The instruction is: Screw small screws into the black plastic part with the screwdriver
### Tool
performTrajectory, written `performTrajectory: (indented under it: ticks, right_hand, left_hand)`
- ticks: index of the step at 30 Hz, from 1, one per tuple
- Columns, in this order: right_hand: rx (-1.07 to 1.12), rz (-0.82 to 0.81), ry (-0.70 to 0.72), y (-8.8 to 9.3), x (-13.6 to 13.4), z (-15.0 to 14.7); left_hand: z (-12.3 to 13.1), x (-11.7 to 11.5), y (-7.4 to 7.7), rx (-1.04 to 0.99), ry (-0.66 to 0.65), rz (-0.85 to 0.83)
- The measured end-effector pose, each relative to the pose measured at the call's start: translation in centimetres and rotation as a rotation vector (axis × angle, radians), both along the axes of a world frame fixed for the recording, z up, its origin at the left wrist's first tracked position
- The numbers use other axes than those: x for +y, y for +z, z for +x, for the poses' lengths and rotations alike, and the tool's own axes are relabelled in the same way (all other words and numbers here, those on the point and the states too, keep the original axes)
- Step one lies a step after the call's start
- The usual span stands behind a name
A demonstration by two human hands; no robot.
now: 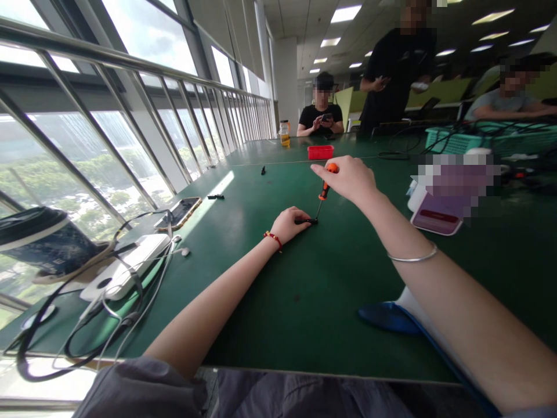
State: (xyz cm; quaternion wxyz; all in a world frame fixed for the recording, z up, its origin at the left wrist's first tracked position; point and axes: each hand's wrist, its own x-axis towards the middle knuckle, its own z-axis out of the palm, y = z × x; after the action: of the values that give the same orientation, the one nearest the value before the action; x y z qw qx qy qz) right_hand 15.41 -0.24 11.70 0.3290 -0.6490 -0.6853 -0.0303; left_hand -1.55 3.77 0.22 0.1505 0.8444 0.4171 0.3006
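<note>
My right hand is closed around the orange and black handle of a screwdriver. The screwdriver leans slightly, its thin metal shaft pointing down to the end of a small black part. Whether the tip sits in a screw is too small to tell. With my left hand I pinch that black part against the green table; the fingers cover some of it. Two other small black pieces lie farther off, one black piece to the left and another black piece toward the back.
A red bin and a bottle stand toward the far end. Left are a phone, a white device with tangled cables and a dark cup. Right are a purple-screened phone and a teal basket. Several people are beyond.
</note>
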Motion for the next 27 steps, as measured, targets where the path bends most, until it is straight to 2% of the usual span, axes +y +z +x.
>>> performTrajectory:
  ticks: [16,27]
  right_hand:
    - [0.002,-0.011,0.035,0.22,-0.14,-0.05]
    - [-0.011,0.000,0.008,0.19,-0.19,-0.06]
  left_hand:
    - [0.01,0.07,-0.03,0.018,0.028,0.025]
    - [-0.07,0.11,-0.04,0.014,0.018,0.031]
